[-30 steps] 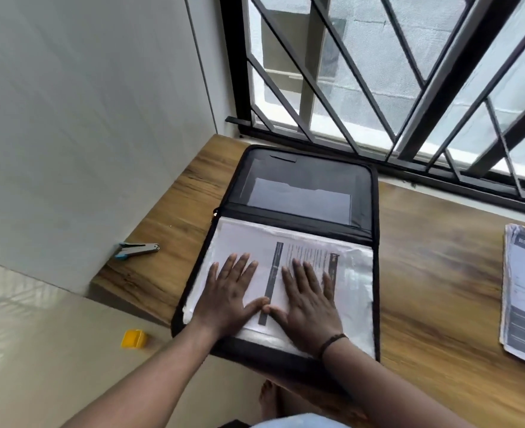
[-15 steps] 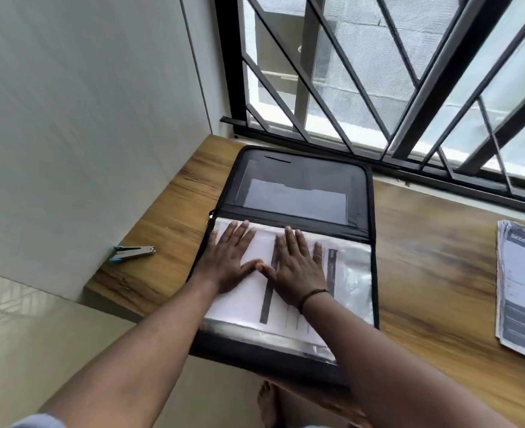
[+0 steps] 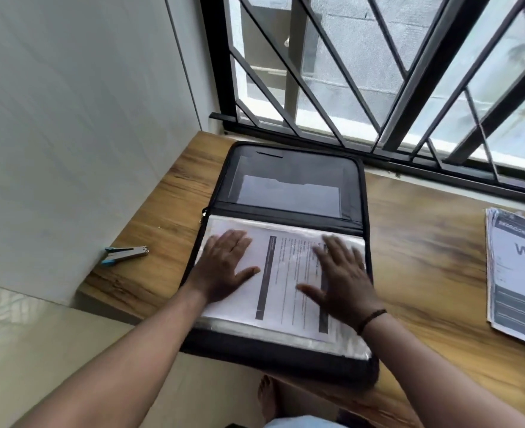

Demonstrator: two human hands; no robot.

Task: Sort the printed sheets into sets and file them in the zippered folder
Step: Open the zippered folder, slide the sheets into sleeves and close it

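Folder [image 3: 289, 180]: lies unzipped and open on the worktop [image 3: 425, 257], so sheets can go in flat.
Sheet [image 3: 286, 273]: in the clear sleeve on the near half.
Left hand [image 3: 224, 267]: flat on the sheet's left side, fingers straight and close together, likely smoothing it.
Right hand [image 3: 341, 279]: flat on the right side, fingers spread, thumb out.
Stack [image 3: 520, 273]: unfiled sheets, well apart at right.
Stapler [image 3: 125, 254]: left edge, near the wall.

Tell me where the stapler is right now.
In the head view the stapler lies on the wooden desk near its left edge, by the wall, left of the open zippered folder and apart from it.
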